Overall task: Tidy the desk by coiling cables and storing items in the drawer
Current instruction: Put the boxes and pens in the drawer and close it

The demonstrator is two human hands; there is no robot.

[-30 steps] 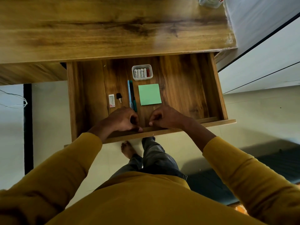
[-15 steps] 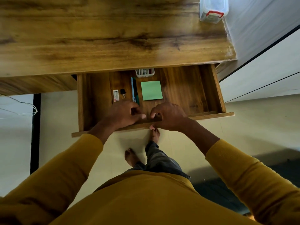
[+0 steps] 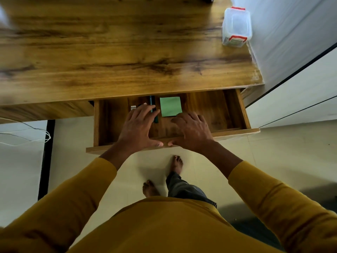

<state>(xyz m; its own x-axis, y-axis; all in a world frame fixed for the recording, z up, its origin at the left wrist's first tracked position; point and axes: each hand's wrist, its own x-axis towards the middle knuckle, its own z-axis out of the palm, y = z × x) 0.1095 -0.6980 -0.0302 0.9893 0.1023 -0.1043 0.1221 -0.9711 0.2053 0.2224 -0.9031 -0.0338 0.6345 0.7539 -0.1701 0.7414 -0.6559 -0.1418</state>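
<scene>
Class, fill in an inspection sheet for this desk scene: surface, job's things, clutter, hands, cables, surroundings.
Surface: wooden desk top, bare in the middle.
Job's things: drawer partly open, holding a green sticky pad, pens and a small white item.
Clutter: clear lidded box with red clips at the desk's right edge.
Hands: left hand and right hand flat, fingers spread over the drawer, thumbs at its front edge.
Cables: thin white cable on the floor, left.
Surroundings: pale tiled floor.
</scene>
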